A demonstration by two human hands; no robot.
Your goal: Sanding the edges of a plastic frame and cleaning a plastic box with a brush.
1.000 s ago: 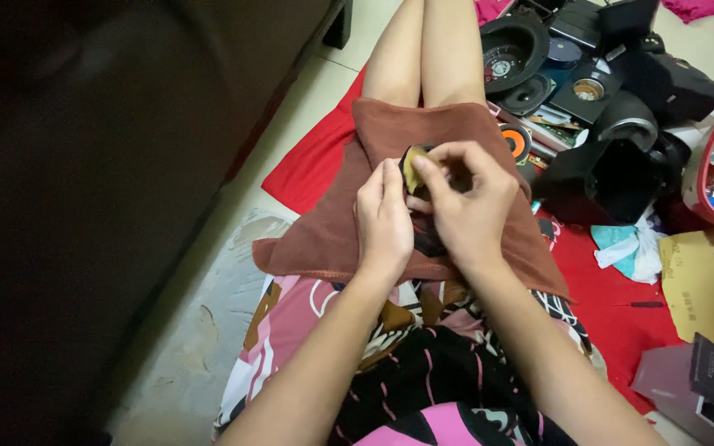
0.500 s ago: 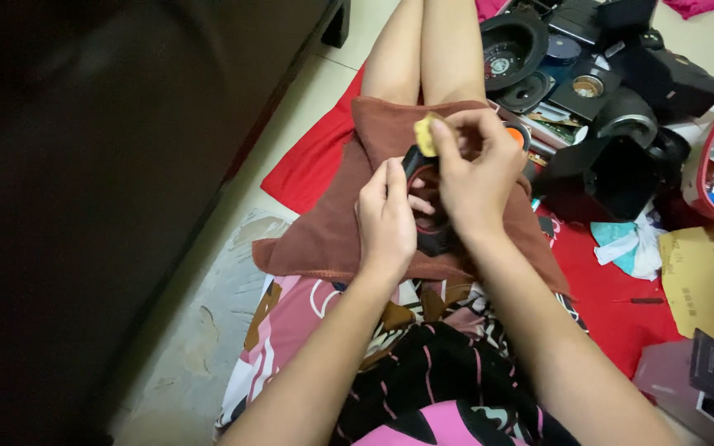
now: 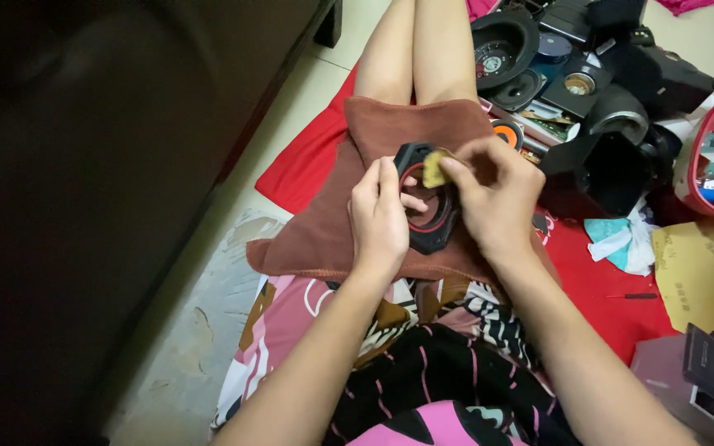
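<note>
Person seated on a tiled floor (image 3: 307, 91), brown towel (image 3: 324, 239) over the lap.
Left hand (image 3: 378, 219) grips a black ring (image 3: 433, 235) on the towel; right hand (image 3: 493, 194) pinches a yellow scrap (image 3: 433, 168) against it. Red mat (image 3: 303, 161), camera parts (image 3: 613, 157) beside.

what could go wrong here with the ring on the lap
The black ring-shaped part rests only on the brown towel over the legs, steadied by the left hand; it may slide off onto the tiled floor. The right hand pinches a small yellow pad at the ring's edge, so it might slip out. Loose electronic parts lie close by and could get knocked.
</note>
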